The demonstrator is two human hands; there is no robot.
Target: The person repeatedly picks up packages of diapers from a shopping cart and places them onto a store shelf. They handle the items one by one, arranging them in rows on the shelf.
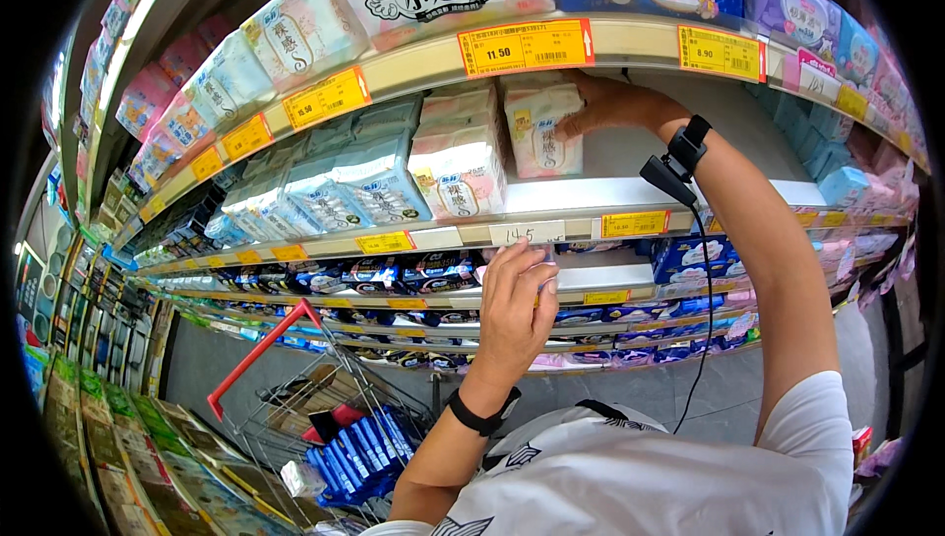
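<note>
My right hand (612,105) grips a pale pink-and-white pack of sanitary pads (547,137) on the upper middle shelf. Its thumb presses on the pack's right side; the other fingers are partly hidden behind it. Directly left of that pack stands a row of matching pink-and-white packs (459,167), a narrow gap between. My left hand (517,305) is raised just in front of the shelf edge, fingers stretched upward below a handwritten price tag (527,233). Nothing shows clearly in it, though its palm side is partly hidden.
Light blue packs (369,182) fill the shelf farther left. Above runs a shelf edge (413,67) with yellow price labels and more packs over it. A metal shopping cart (261,359) holding blue packages (364,452) stands at lower left. A black cable (709,319) hangs from my right wrist.
</note>
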